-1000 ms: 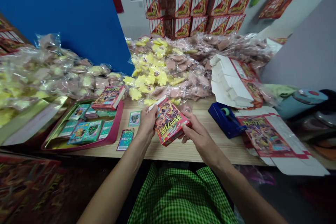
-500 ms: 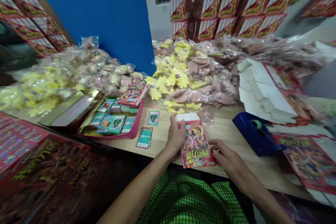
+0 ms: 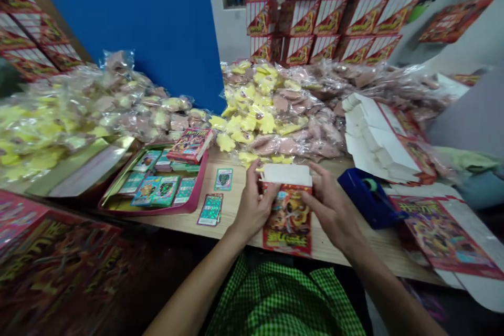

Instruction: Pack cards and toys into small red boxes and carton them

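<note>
pale tabletop (image 3: pixel 230 205); red box (image 3: pixel 289 218) (white-flapped) held between both hands (image 3: pixel 254 205).

left hand (image 3: pixel 255 202) and right hand (image 3: pixel 331 207) hold a red box (image 3: pixel 289 223), its white flap (image 3: pixel 287 174) open.

A bright green-and-black cloth garment (image 3: pixel 285 302) in a small, even check covers the person's front, creased into soft, loose folds. The left forearm (image 3: pixel 207 278), right forearm (image 3: pixel 378 278) and fingers (image 3: pixel 269 196) are bare.

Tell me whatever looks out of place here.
The flat carton at far right juts past the edge of the table, so could get knocked; a red box lies askew across a corner of the tin.
</note>
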The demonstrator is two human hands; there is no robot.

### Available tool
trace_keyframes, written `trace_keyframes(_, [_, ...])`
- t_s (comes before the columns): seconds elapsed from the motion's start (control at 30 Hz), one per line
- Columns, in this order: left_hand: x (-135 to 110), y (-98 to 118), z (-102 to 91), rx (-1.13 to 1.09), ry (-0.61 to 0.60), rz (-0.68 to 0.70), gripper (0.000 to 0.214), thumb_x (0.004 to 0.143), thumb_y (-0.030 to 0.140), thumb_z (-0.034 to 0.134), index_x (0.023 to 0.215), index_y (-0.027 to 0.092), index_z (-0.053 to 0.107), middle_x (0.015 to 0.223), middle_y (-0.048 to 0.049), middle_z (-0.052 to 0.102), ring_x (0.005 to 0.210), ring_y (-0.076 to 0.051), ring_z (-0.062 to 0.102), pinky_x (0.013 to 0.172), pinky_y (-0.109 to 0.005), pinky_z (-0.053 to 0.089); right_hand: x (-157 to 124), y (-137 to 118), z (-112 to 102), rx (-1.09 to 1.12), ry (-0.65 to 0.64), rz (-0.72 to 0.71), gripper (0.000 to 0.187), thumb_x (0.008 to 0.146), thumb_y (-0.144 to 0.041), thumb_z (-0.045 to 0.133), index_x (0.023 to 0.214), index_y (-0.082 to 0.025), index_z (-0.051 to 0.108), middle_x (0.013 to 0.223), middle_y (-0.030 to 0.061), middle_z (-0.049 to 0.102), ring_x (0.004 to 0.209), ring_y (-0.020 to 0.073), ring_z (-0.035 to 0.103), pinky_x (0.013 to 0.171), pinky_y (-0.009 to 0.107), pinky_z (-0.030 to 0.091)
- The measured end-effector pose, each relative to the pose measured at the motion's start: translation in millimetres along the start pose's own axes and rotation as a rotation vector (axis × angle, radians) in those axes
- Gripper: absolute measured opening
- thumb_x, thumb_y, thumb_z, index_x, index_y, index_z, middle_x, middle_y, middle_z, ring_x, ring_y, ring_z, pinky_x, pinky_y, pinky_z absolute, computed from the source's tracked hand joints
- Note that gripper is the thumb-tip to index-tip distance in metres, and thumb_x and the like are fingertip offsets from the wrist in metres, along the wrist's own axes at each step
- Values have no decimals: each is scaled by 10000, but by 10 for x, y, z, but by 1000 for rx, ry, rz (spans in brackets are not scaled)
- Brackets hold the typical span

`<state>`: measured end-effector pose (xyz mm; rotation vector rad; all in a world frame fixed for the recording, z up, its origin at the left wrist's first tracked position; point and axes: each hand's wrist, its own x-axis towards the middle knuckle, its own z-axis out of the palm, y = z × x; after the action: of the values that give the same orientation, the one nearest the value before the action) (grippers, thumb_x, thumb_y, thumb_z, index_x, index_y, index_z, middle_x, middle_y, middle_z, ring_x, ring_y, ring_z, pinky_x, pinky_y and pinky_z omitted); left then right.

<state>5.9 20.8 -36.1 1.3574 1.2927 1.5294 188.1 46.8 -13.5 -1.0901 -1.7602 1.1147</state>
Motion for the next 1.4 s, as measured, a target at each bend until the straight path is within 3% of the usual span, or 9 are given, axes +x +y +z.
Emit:
trace_keyframes(0.1, [-62, -80, -177, 446, -50, -46, 627, 937, 368, 645, 1480, 170, 402, 1354, -216, 570, 1185, -338, 646, 968, -519, 568, 190, 157, -12, -420, 2, 142, 536, 908, -231, 523, 1436, -165, 457, 1124, 156, 699, 945, 326, 689, 819, 471, 562])
trace_keyframes(0.2, [-293, -147, -627, 822, -197, -9, 513, 929, 357, 673, 1392, 183, 538, 1480, -222, 529, 1403, -393, 509, 1131, -590, 447, 315, 241, 112, -874, -69, -50, 478, 797, -86, 523, 1267, -110, 603, 1221, 225, 641, 1065, 364, 636, 915, 503, 516])
trace_keyframes(0.37, [-711, -305, -1505, 1122, -421, -18, 935, 808, 462, 816, 1577, 201, 353, 1674, -231, 292, 1560, -406, 257, 1180, -604, 389, 537, -45, 814, -913, -494, -377, 505, 826, -34, 539, 1319, -110, 618, 1389, 207, 590, 1267, 320, 557, 1034, 429, 486])
trace_keyframes(0.53, [-932, -478, -1839, 1236, -469, 204, 600, 937, 101, 542, 1513, 259, 494, 1569, -117, 513, 1457, -273, 490, 1119, -436, 514, 933, -135, 1569, -979, -579, -384, 610, 889, -160, 646, 1475, -62, 506, 1533, 263, 463, 1366, 381, 491, 1072, 481, 470])
trace_keyframes(0.67, [-987, -519, -1890, 1215, -403, 410, 709, 874, -43, 371, 1505, 248, 514, 1451, -64, 644, 1377, -182, 580, 1095, -321, 539, 915, -39, 1730, -1090, -597, -413, 416, 937, -49, 509, 1340, 29, 577, 1311, 313, 606, 1214, 367, 598, 996, 472, 510])
trace_keyframes(0.83, [-837, -659, -1807, 1279, -176, 503, 591, 870, -28, 393, 1348, 190, 663, 1274, -97, 750, 1202, -217, 710, 985, -345, 606, 642, -49, 1620, -1195, -662, -389, 368, 885, 86, 399, 1133, 18, 662, 1067, 283, 701, 947, 321, 702, 771, 406, 574])
trace_keyframes(1.1, [-756, -436, -1768, 1228, -271, 210, 502, 909, 50, 452, 1301, 251, 692, 1315, -83, 729, 1203, -229, 708, 981, -377, 578, 505, -145, 1285, -1065, -631, -288, 302, 847, 38, 515, 1062, -98, 676, 949, 177, 752, 847, 281, 735, 704, 334, 543])
trace_keyframes(1.27, [-704, -199, -1594, 876, 312, 290, 265, 955, 180, 571, 1155, 233, 738, 1082, -61, 806, 976, -212, 768, 881, -313, 581, 729, -237, 1088, -889, -342, -127, 301, 892, 0, 491, 1158, -92, 599, 924, 206, 725, 830, 313, 717, 706, 382, 510])
trace_keyframes(1.4, [-405, -52, -1277, 174, 530, 8, 210, 863, 397, 758, 889, 191, 727, 959, -44, 778, 863, -174, 734, 789, -270, 576, 837, -294, 948, -619, -239, -53, 144, 951, -69, 474, 986, -158, 582, 822, 128, 704, 790, 263, 700, 664, 331, 509])
